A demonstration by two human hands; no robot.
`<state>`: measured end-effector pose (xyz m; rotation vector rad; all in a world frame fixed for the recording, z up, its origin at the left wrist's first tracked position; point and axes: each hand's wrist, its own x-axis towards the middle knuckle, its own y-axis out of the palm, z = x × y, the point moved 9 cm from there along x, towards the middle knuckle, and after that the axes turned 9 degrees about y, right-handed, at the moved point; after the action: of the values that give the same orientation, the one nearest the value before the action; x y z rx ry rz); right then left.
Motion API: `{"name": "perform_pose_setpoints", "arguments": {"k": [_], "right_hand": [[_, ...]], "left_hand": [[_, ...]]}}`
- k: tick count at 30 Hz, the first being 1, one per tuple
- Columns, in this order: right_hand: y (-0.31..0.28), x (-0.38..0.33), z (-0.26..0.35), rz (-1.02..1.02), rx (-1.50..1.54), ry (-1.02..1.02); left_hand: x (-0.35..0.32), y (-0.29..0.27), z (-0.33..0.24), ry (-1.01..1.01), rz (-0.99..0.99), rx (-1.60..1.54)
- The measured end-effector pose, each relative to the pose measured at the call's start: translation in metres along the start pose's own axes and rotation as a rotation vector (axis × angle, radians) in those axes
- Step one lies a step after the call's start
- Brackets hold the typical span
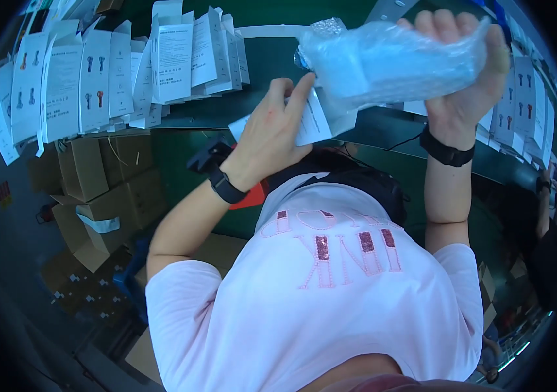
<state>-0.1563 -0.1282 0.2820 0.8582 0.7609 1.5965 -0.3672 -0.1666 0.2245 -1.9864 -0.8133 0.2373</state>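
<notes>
My right hand [465, 78] is raised at the right, fingers wrapped round one end of a bubble-wrapped package [389, 62]. A pale blue shape shows through the clear wrap; its kind cannot be made out. The package's other end tilts down toward a white printed box [314, 121] with a raised flap. My left hand [269, 134] grips that box by its left side, thumb and fingers around it. Part of the box is hidden behind the hand and the package, so I cannot tell whether the package touches its opening.
Rows of white printed boxes [63, 85] with open flaps stand along the table's left, and more boxes [520, 98] at its right. Brown cartons [105, 209] are stacked on the floor at left. Another person's arm [545, 202] shows at the far right.
</notes>
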Motion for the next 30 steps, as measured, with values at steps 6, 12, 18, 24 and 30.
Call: {"name": "perform_pose_setpoints", "arguments": {"k": [6,12,18,24,30], "right_hand": [[0.014,0.010,-0.023,0.062,-0.260,0.019],[-0.010,0.022,-0.053,-0.243,-0.424,0.325],[-0.009,0.028,-0.062,-0.269,-0.503,0.437],[-0.024,0.044,-0.076,-0.445,-0.447,0.428],[0.050,0.015,-0.135,0.306,-1.531,0.238]], "left_hand": [[-0.034,-0.017,0.018,-0.115,-0.394,-0.151],[-0.037,0.003,0.017,-0.090,-0.229,-0.116],[-0.029,0.018,0.021,-0.138,-0.251,-0.247],[-0.026,0.009,0.009,-0.003,-0.428,-0.311],[-0.042,0.002,0.024,-0.123,-0.592,-0.316]]}}
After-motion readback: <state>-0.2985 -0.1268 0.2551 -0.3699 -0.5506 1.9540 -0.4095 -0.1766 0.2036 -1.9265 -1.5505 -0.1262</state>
